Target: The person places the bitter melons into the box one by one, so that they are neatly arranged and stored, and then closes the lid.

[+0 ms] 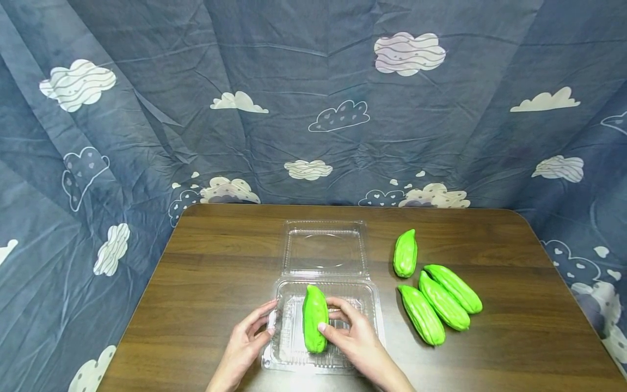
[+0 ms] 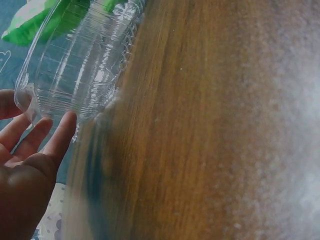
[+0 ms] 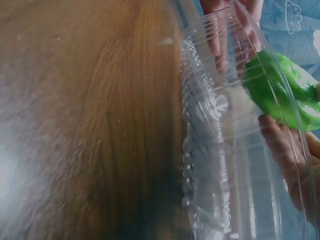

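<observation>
My right hand [image 1: 355, 335] holds a green bitter melon [image 1: 315, 318] between thumb and fingers. The melon is over the base of a clear plastic clamshell box [image 1: 289, 363], its pointed tip facing away from me; in the right wrist view the melon [image 3: 272, 85] shows partly through the clear wall. At the box's left side, my left hand [image 1: 247, 337] touches the edge with its fingertips. Its fingers [image 2: 62, 132] look fairly straight against the clear wall [image 2: 75, 75] in the left wrist view. The box lid [image 1: 325, 250] lies folded back, away from me.
Several more bitter melons rest on the wooden table [image 1: 210, 261] to the right of the box. One melon [image 1: 405, 254] stands apart farther back; the others lie side by side, including the nearest melon [image 1: 422, 316]. A blue cloud-patterned cloth [image 1: 274, 65] hangs behind the table.
</observation>
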The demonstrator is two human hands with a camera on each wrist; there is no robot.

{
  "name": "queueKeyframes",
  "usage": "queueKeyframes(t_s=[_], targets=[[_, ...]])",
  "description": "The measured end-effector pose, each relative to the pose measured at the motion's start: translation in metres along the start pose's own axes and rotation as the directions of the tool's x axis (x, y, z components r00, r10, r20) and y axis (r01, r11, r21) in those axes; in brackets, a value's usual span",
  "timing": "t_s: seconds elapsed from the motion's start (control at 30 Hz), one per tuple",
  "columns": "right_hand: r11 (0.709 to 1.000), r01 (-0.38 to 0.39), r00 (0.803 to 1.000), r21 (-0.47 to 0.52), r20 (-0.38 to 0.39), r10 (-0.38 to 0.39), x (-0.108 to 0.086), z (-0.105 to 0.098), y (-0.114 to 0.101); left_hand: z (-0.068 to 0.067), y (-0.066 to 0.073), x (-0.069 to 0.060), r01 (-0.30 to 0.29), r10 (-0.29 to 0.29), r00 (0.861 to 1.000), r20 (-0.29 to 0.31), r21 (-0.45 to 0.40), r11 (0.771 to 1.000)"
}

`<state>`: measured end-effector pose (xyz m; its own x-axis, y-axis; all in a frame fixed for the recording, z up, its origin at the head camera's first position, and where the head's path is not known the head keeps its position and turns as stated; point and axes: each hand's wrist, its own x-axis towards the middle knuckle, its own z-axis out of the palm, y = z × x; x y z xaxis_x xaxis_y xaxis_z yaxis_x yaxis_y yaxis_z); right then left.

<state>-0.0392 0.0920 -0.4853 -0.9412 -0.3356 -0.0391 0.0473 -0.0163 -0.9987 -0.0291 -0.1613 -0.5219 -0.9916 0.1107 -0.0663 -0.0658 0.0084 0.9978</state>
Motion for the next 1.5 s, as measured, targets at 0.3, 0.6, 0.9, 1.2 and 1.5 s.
queueKeyframes(t_s=[0.3,0.6,0.9,1.2,1.5], targets=[[0.99,-0.05,0.999,-0.135,-0.013,0.048,0.012,0.013,0.002,0.0,-0.002,-0.001,-0.048,0.048,0.999,0.017,-0.009,0.999],[0.958,-0.032,0.999,-0.284,-0.016,0.028,0.024,0.026,0.005,-0.001,-0.002,-0.002,-0.05,0.05,0.998,0.03,-0.012,0.999],[0.973,-0.107,0.994,-0.205,0.01,0.112,0.03,0.037,0.011,0.0,0.0,-0.001,0.024,-0.024,1.0,0.011,-0.015,1.0],[0.978,-0.106,0.994,-0.18,-0.005,0.107,0.035,0.042,0.015,0.0,0.0,-0.001,0.011,-0.011,1.0,0.008,-0.005,1.0],[0.978,-0.125,0.992,-0.167,-0.021,0.124,0.037,0.041,0.016,0.0,0.0,-0.002,0.02,-0.02,1.0,-0.002,-0.002,1.0]])
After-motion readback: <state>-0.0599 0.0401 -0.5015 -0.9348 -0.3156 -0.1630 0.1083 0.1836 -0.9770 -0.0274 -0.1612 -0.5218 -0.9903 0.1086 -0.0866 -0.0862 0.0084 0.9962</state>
